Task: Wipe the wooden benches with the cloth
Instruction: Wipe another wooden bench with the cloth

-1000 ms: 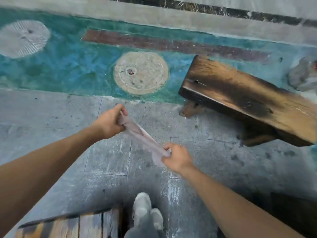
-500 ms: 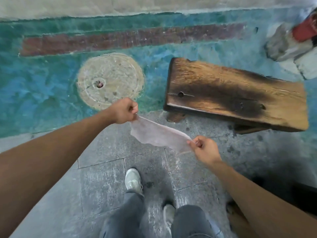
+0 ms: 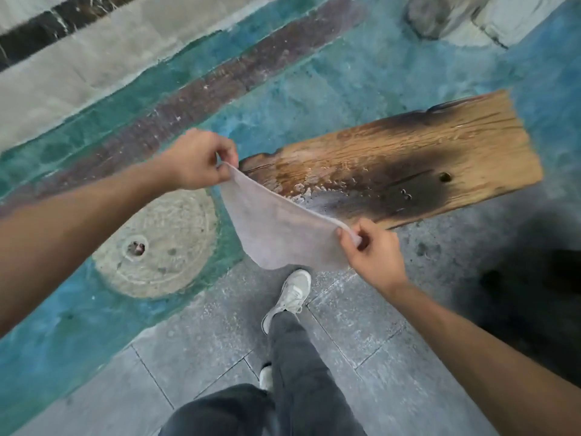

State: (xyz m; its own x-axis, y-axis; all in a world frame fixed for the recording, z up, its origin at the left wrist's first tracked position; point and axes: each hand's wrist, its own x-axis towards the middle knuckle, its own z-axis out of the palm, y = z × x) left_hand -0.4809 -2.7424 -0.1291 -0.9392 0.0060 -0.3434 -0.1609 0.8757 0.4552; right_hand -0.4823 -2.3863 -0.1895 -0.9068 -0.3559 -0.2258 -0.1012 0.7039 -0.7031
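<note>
Pinching cloth [image 3: 283,234] corners, both hands [image 3: 196,163] [image 3: 372,251] hide the bench's [image 3: 408,158] near end

Soft, even daylight falls on the wooden bench [image 3: 399,171], and its wet patch near my fingers throws small glints. Right of the bench, a dark shadow pools on the gray paving. Beyond the bench the painted floor smears with motion blur, and straight lines bow toward the frame's edges.
</note>
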